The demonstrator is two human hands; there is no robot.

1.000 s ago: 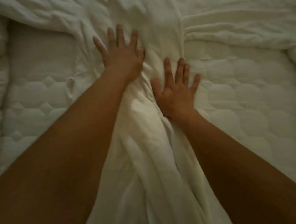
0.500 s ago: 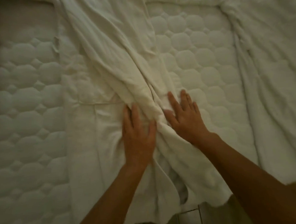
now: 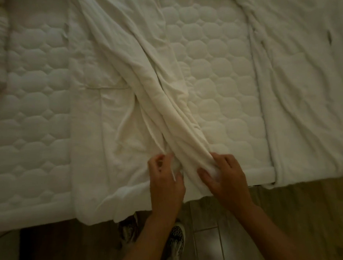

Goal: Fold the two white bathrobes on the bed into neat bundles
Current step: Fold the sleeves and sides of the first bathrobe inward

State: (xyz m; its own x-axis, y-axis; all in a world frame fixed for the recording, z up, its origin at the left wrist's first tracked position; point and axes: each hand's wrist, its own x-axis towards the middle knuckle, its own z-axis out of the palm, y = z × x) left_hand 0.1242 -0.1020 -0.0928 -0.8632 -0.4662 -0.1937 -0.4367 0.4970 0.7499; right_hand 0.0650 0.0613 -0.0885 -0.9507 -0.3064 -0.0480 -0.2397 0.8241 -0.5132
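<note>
One white bathrobe (image 3: 116, 112) lies spread lengthwise on the quilted mattress (image 3: 31, 105), its hem hanging over the near edge. A long bunched fold of it runs diagonally from the top centre down to my hands. My left hand (image 3: 166, 180) pinches fabric at the left side of that fold near the hem. Just to its right, my right hand (image 3: 225, 178) grips the fold's lower end, fingers curled into the cloth. A second white bathrobe (image 3: 300, 91) lies crumpled along the right side of the bed.
The mattress's near edge (image 3: 37, 218) runs across the lower frame, with wooden floor (image 3: 300, 212) below it. My patterned shoes (image 3: 174, 239) stand on the floor by the bed. A pillow edge (image 3: 0, 26) shows at the far left.
My hands slid down the robe from its upper part to the hem at the bed's near edge. They went from pressing flat to gripping the bunched fold.
</note>
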